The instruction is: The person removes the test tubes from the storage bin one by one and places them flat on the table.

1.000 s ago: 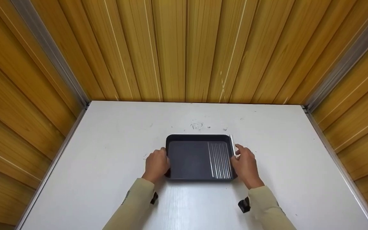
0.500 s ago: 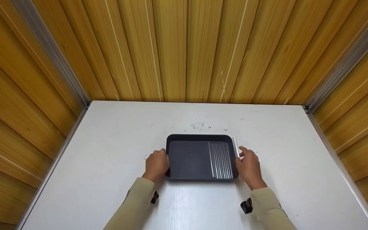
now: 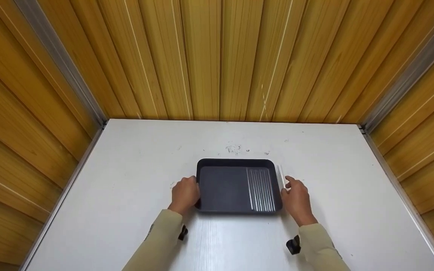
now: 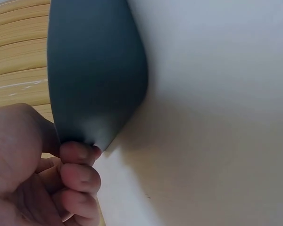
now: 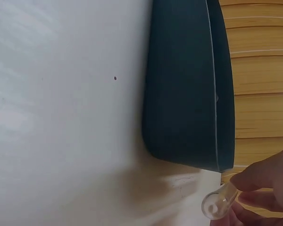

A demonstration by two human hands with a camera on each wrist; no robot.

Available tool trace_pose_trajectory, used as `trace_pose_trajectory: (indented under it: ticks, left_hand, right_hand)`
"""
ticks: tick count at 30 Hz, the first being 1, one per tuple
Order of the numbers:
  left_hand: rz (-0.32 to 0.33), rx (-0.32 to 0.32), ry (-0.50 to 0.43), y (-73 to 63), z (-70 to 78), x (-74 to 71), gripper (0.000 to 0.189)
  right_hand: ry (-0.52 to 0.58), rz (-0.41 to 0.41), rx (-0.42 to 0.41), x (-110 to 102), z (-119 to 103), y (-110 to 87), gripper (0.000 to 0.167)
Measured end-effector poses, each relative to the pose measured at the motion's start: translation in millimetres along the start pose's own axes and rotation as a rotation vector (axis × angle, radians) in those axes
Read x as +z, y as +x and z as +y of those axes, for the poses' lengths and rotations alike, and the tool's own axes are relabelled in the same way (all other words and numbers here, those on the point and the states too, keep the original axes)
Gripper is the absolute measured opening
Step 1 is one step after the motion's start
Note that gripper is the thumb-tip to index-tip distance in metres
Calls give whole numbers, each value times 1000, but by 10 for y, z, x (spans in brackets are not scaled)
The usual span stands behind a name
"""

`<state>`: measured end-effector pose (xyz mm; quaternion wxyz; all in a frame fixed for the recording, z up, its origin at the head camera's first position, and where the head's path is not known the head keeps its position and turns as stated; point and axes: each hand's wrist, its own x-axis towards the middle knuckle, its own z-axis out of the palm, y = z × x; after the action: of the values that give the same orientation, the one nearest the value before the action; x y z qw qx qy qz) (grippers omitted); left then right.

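Dark tray (image 3: 222,188) bearing clear rods (image 3: 261,190); left fingers (image 4: 80,176) grip its wall (image 4: 94,61); right fingers (image 5: 264,174) pinch a clear tube (image 5: 217,205) just beside it

We wear khaki sleeves reaching the wrists: the left sleeve (image 3: 155,242) at seven o'clock in the head view, the right sleeve (image 3: 320,244) between four and five. A small black device (image 3: 183,232) juts from the left cuff's inner side, a bulkier black unit (image 3: 293,245) from the right's. Our left hand (image 3: 185,195) and right hand (image 3: 297,198) are bare.
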<state>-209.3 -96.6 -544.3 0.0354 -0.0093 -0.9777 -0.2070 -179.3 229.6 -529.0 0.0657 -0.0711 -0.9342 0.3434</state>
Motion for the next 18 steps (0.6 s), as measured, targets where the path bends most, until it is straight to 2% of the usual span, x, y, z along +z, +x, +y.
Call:
trace_pose_trajectory:
  ticks: [8, 18]
  left_hand:
    - [-5, 18, 36, 0, 6, -7, 15]
    - [3, -3, 30, -6, 6, 7, 16]
  right_hand:
    - [20, -10, 16, 36, 83, 13, 42]
    - [57, -35, 67, 123, 167, 28, 39]
